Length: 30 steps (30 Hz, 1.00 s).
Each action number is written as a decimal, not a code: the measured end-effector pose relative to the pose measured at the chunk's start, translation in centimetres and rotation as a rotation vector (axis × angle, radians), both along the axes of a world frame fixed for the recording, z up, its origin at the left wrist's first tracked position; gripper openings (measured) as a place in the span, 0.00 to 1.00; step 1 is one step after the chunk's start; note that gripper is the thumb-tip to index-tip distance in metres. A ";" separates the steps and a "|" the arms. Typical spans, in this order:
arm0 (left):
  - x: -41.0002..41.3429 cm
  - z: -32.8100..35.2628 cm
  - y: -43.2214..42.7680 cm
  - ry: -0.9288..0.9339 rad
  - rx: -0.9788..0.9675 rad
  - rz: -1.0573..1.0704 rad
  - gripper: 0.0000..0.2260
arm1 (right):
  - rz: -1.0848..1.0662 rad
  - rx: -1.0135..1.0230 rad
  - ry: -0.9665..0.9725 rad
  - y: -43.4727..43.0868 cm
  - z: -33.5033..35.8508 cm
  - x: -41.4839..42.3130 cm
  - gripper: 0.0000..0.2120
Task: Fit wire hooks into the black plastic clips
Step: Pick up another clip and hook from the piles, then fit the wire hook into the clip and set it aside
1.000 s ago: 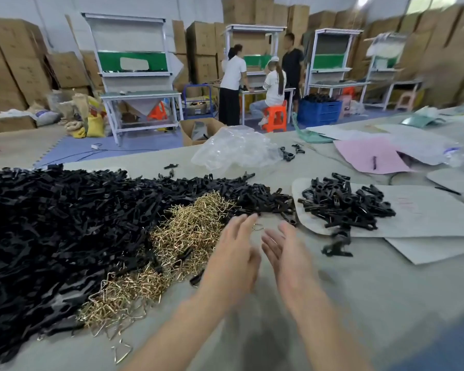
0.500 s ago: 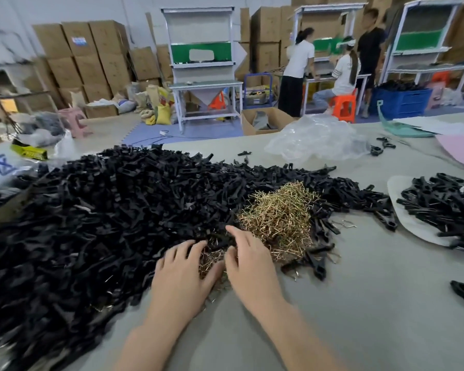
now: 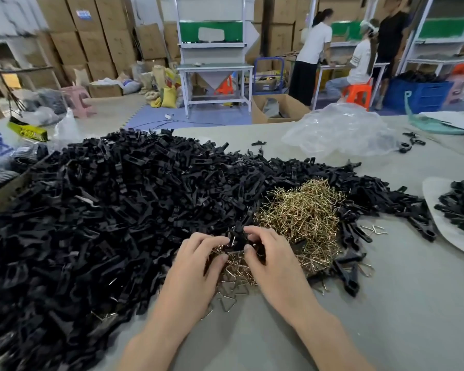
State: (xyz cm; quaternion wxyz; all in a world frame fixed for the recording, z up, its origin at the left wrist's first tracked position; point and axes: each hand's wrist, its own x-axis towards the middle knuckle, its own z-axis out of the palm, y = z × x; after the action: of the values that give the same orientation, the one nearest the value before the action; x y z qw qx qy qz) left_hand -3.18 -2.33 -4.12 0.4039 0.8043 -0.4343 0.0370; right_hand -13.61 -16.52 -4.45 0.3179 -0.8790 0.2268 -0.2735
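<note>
As bent hooks (image 3: 300, 212) glint, left hand (image 3: 198, 266) and right hand (image 3: 273, 261) seemingly pinch a clip (image 3: 239, 241).

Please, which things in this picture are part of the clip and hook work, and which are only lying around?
For the job:
left hand
right hand
clip that both hands pinch
clip pile
hook pile

Just lying about:
plastic bag
cardboard box
orange stool
blue crate
</note>
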 end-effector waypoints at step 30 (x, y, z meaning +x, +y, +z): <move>1.5 2.0 2.8 0.218 -0.198 0.211 0.10 | 0.001 0.195 -0.198 0.4 0.7 -0.7 0.15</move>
State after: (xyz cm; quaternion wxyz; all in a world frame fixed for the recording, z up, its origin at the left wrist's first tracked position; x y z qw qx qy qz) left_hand -1.65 0.49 -2.13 0.5197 0.8008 -0.2956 0.0344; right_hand -14.30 -16.11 -3.77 0.4226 -0.8128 0.2194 -0.3356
